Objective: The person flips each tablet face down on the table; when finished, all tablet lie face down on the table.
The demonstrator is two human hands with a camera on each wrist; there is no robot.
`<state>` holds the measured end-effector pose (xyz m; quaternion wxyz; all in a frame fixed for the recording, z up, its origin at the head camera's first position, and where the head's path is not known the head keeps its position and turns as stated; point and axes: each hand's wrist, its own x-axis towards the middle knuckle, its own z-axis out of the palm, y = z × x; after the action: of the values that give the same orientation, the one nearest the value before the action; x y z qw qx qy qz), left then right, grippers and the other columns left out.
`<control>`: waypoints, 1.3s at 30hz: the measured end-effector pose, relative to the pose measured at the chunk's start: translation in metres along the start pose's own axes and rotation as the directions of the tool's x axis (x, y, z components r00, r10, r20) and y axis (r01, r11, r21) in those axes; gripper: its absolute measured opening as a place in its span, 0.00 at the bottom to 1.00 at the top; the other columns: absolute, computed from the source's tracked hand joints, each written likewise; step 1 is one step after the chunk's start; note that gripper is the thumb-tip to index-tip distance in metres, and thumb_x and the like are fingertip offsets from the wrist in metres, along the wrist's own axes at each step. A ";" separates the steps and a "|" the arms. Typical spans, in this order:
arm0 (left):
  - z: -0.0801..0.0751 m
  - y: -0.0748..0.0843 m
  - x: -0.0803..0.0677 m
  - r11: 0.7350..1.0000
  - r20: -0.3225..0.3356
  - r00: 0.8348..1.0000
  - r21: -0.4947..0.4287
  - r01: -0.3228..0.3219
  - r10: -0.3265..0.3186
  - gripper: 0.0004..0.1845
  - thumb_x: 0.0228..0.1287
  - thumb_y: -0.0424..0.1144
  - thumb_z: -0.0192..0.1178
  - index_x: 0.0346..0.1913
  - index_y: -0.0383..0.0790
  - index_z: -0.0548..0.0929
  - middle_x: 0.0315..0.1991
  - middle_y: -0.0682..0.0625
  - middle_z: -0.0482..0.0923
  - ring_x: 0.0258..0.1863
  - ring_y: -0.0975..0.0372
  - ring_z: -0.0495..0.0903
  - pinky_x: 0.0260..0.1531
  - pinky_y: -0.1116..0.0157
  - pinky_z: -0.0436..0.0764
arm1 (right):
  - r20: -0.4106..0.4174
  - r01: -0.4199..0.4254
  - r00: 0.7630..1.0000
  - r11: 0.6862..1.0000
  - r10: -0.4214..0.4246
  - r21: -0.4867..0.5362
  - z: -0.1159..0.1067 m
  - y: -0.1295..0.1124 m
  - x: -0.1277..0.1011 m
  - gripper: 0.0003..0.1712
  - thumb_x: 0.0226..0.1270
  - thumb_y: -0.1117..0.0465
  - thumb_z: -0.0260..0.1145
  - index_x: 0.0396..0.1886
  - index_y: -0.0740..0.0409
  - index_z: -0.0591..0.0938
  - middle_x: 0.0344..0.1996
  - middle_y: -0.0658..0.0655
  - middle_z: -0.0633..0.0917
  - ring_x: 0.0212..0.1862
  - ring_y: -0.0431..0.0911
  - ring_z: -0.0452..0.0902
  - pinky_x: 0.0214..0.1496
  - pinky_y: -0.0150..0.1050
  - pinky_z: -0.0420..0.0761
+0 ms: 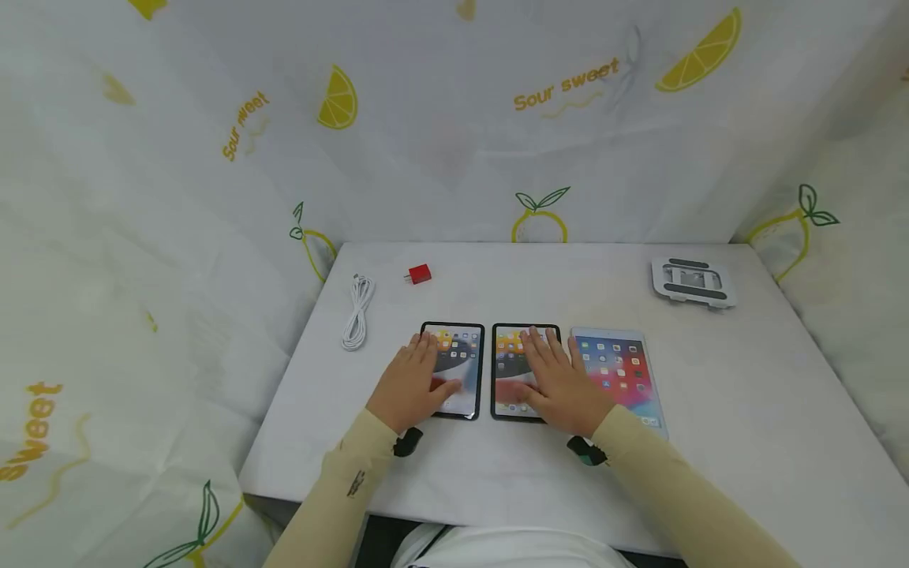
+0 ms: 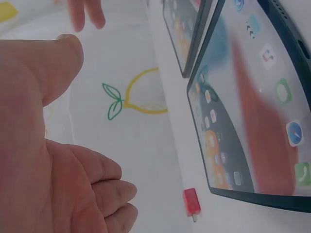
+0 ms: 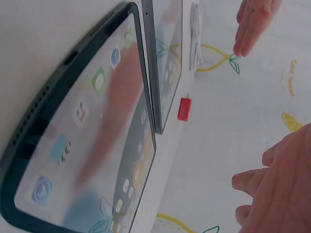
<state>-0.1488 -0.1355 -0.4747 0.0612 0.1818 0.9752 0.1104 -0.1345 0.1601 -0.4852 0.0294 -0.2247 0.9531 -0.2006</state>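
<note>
Three tablets with lit home screens lie side by side: a black-framed left tablet [image 1: 465, 394], a black-framed middle tablet [image 1: 510, 364] and a white-framed tablet [image 1: 630, 379] on the right. My left hand [image 1: 406, 382] hovers over the left tablet's left side, fingers extended and thumb spread. Over the middle tablet's right side is my right hand [image 1: 564, 390], its fingers extended too and its outer edge near the white tablet. The left wrist view shows a gap between my left hand [image 2: 29, 131] and the screen. Likewise, my right hand [image 3: 286, 189] is apart from the glass and holds nothing.
A coiled white cable [image 1: 358, 312] and a red charger plug [image 1: 420, 274] lie at the table's back left. At the back right is a folded white and grey stand [image 1: 692, 282]. A lemon-printed white curtain [image 1: 440, 150] surrounds the white table [image 1: 753, 426].
</note>
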 end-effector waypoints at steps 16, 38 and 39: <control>0.016 -0.032 -0.022 0.997 -0.031 0.997 0.008 0.072 -0.072 0.52 0.77 0.69 0.54 0.82 0.27 0.60 0.83 0.36 0.57 0.83 0.46 0.53 0.80 0.50 0.53 | 0.087 0.091 0.992 0.996 -0.091 -0.006 0.034 -0.030 0.020 0.54 0.81 0.28 0.47 0.88 0.61 0.51 0.86 0.62 0.53 0.86 0.64 0.34 0.81 0.68 0.29; 0.021 -0.042 -0.026 0.994 -0.002 0.994 -0.014 0.106 -0.106 0.49 0.79 0.65 0.56 0.82 0.26 0.60 0.82 0.34 0.58 0.83 0.44 0.54 0.80 0.48 0.54 | 0.205 0.102 0.975 0.994 -0.090 -0.048 0.055 -0.041 0.040 0.52 0.84 0.32 0.49 0.87 0.66 0.51 0.85 0.62 0.55 0.85 0.64 0.32 0.82 0.64 0.28; 0.023 -0.043 -0.026 0.994 -0.001 0.994 -0.013 0.105 -0.105 0.50 0.79 0.65 0.56 0.82 0.26 0.59 0.82 0.34 0.58 0.83 0.44 0.54 0.80 0.49 0.54 | 0.204 0.105 0.975 0.993 -0.093 -0.048 0.055 -0.041 0.041 0.52 0.84 0.32 0.49 0.86 0.66 0.51 0.85 0.63 0.55 0.85 0.65 0.33 0.82 0.64 0.28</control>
<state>-0.1358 -0.1794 -0.5047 0.0674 0.1298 0.9827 0.1134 -0.1457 0.0878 -0.5182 0.1090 -0.2919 0.9383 -0.1501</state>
